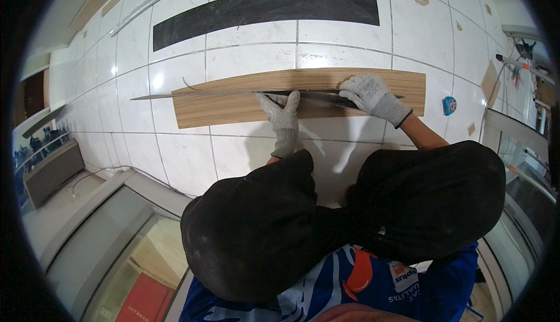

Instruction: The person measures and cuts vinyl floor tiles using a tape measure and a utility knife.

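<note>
Evidently, a Long Strip Between Two Gloved Hands

From the head view, we see the strip [154, 97] nearly edge-on, lying lengthwise over the wood-look plank [221, 109] on the tiled floor [251, 153], its left end overhanging the plank. Our right hand [366, 95] curls its fingers over the strip, seemingly grasping it. Our left hand [281, 115] spreads thumb and forefinger at its near side (whether they pinch or merely steady it, we cannot tell).

We judge the strip light, thin and springy, apt to bow or slide on the plank's smooth face; its edges may be sharp, so holding it at two well-separated places seems wise. The plank looks firmer, best held by its long edges.

As for containers, we notice a red box [143, 301] behind glass at lower left; its contents are hidden.
</note>
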Demonstrator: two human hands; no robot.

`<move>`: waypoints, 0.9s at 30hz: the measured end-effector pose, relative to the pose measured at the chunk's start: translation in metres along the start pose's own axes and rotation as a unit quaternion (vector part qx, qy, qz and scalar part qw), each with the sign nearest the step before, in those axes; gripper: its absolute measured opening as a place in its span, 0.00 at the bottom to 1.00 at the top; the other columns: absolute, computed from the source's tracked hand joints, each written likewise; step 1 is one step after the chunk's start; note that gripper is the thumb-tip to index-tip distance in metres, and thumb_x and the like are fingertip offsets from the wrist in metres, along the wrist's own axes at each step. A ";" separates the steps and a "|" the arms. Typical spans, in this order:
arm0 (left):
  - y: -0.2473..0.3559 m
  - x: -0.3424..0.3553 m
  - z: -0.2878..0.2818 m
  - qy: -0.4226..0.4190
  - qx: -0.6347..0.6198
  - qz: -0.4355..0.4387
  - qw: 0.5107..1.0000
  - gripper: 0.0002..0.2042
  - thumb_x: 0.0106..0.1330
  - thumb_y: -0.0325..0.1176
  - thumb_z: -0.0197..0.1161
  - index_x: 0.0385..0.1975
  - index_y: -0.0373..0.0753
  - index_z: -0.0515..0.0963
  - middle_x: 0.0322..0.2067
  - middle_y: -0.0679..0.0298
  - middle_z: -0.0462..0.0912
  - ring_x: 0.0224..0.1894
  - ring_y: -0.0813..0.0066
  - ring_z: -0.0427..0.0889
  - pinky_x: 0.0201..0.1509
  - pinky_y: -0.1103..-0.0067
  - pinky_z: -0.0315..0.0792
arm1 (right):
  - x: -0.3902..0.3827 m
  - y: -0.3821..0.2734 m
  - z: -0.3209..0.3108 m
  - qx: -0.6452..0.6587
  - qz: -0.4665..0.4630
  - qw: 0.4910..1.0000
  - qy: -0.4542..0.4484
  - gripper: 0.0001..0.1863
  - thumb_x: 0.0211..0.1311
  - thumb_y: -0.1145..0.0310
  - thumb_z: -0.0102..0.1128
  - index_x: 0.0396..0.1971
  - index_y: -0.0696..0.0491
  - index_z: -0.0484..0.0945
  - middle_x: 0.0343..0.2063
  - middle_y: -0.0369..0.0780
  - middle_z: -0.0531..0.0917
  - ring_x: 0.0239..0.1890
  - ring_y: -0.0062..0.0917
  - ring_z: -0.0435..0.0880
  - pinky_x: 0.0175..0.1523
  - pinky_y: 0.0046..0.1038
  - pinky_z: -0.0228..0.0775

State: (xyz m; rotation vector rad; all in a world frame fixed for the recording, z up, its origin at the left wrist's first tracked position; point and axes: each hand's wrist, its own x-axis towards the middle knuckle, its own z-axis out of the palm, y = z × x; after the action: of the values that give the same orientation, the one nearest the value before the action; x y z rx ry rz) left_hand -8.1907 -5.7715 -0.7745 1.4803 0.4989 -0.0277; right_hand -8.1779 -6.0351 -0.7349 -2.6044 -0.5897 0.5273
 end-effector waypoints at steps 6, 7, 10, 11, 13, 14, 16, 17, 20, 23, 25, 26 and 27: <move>0.012 -0.009 -0.009 0.029 0.126 -0.075 0.989 0.38 0.55 0.23 0.71 0.67 0.32 0.61 0.35 0.66 0.76 0.37 0.74 0.75 0.48 0.75 0.74 | 0.007 0.003 -0.025 -0.034 -0.035 0.997 0.067 0.18 0.75 0.49 0.53 0.43 0.47 0.85 0.38 0.40 0.85 0.46 0.33 0.83 0.56 0.38 0.73; 0.009 -0.008 -0.013 -0.001 0.107 -0.089 0.990 0.31 0.55 0.24 0.71 0.60 0.32 0.67 0.34 0.65 0.76 0.37 0.73 0.75 0.48 0.75 0.74 | 0.011 0.004 -0.025 -0.032 -0.036 0.997 0.068 0.18 0.75 0.49 0.53 0.43 0.47 0.85 0.38 0.40 0.85 0.46 0.33 0.83 0.56 0.38 0.73; 0.003 -0.007 -0.016 -0.010 0.041 -0.111 0.993 0.21 0.56 0.22 0.68 0.50 0.32 0.71 0.35 0.64 0.77 0.38 0.72 0.77 0.48 0.74 0.75 | 0.018 0.008 -0.029 -0.048 -0.015 0.996 0.077 0.19 0.75 0.48 0.53 0.42 0.46 0.85 0.38 0.39 0.85 0.45 0.32 0.83 0.56 0.38 0.73; 0.001 -0.006 -0.019 -0.011 0.042 -0.111 0.993 0.21 0.56 0.22 0.68 0.50 0.32 0.71 0.35 0.64 0.77 0.38 0.72 0.77 0.48 0.74 0.75 | 0.020 0.008 -0.034 -0.047 -0.020 0.995 0.082 0.19 0.75 0.47 0.53 0.42 0.46 0.85 0.37 0.40 0.85 0.44 0.32 0.84 0.56 0.38 0.74; -0.005 -0.001 -0.022 -0.050 0.006 -0.152 0.987 0.21 0.58 0.21 0.67 0.51 0.32 0.71 0.37 0.63 0.79 0.39 0.72 0.78 0.47 0.74 0.75 | 0.024 0.011 -0.041 -0.045 -0.024 0.995 0.087 0.20 0.75 0.47 0.52 0.42 0.46 0.85 0.35 0.40 0.85 0.43 0.32 0.85 0.56 0.38 0.74; -0.006 0.001 -0.022 -0.049 0.008 -0.151 0.987 0.21 0.58 0.21 0.67 0.51 0.32 0.71 0.37 0.63 0.79 0.39 0.72 0.78 0.47 0.74 0.75 | 0.027 0.014 -0.042 -0.037 -0.021 0.995 0.089 0.20 0.75 0.47 0.53 0.42 0.47 0.85 0.34 0.40 0.85 0.41 0.33 0.85 0.55 0.38 0.75; -0.010 0.002 -0.022 -0.027 0.027 -0.245 0.969 0.20 0.60 0.20 0.65 0.52 0.33 0.72 0.39 0.61 0.81 0.40 0.72 0.79 0.46 0.76 0.76 | 0.033 0.021 -0.042 -0.027 -0.018 0.995 0.092 0.20 0.75 0.47 0.53 0.42 0.47 0.85 0.34 0.41 0.86 0.40 0.33 0.86 0.55 0.38 0.76; -0.015 0.003 -0.027 -0.026 0.026 -0.244 0.969 0.20 0.60 0.20 0.65 0.52 0.33 0.72 0.39 0.61 0.81 0.40 0.72 0.79 0.46 0.76 0.76 | 0.037 0.024 -0.043 -0.020 -0.002 0.996 0.084 0.21 0.75 0.47 0.52 0.42 0.48 0.85 0.34 0.41 0.86 0.41 0.34 0.86 0.54 0.39 0.76; -0.025 0.003 -0.033 -0.080 -0.058 -0.228 0.969 0.20 0.61 0.17 0.62 0.54 0.34 0.71 0.42 0.60 0.81 0.42 0.70 0.81 0.46 0.75 0.78 | 0.042 0.022 -0.057 -0.006 0.045 0.997 0.056 0.22 0.75 0.45 0.51 0.43 0.48 0.85 0.37 0.41 0.87 0.42 0.34 0.86 0.55 0.39 0.76; -0.010 -0.008 -0.025 -0.056 -0.159 -0.215 0.962 0.19 0.62 0.14 0.59 0.53 0.26 0.70 0.46 0.47 0.81 0.48 0.55 0.85 0.58 0.64 0.83 | 0.043 0.025 -0.068 -0.013 0.091 0.996 0.020 0.25 0.74 0.42 0.50 0.44 0.47 0.86 0.38 0.41 0.88 0.45 0.34 0.87 0.56 0.39 0.76; -0.014 -0.007 -0.031 -0.082 -0.160 -0.240 0.954 0.18 0.62 0.13 0.58 0.53 0.26 0.69 0.48 0.46 0.80 0.50 0.54 0.84 0.58 0.64 0.83 | 0.044 0.025 -0.074 -0.024 0.101 0.995 0.003 0.26 0.74 0.40 0.50 0.44 0.47 0.86 0.39 0.41 0.88 0.45 0.35 0.87 0.57 0.39 0.76; -0.016 -0.007 -0.033 -0.079 -0.159 -0.237 0.955 0.18 0.62 0.13 0.58 0.53 0.26 0.69 0.48 0.46 0.80 0.50 0.54 0.84 0.58 0.64 0.83 | 0.046 0.024 -0.077 -0.029 0.117 0.993 -0.011 0.27 0.73 0.39 0.50 0.45 0.46 0.86 0.39 0.41 0.88 0.46 0.35 0.87 0.57 0.39 0.75; -0.019 -0.008 -0.034 -0.060 -0.154 -0.253 0.953 0.17 0.63 0.14 0.59 0.52 0.27 0.69 0.47 0.47 0.80 0.49 0.55 0.84 0.57 0.64 0.83 | 0.049 0.024 -0.079 -0.033 0.134 0.990 -0.025 0.28 0.73 0.38 0.49 0.46 0.46 0.86 0.39 0.41 0.88 0.46 0.36 0.86 0.58 0.40 0.75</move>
State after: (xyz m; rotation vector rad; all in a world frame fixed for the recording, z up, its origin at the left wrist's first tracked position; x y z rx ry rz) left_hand -8.2143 -5.7435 -0.7901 1.0084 0.7372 -0.4245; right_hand -8.0942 -6.0558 -0.6931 -2.7578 -0.2772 0.6680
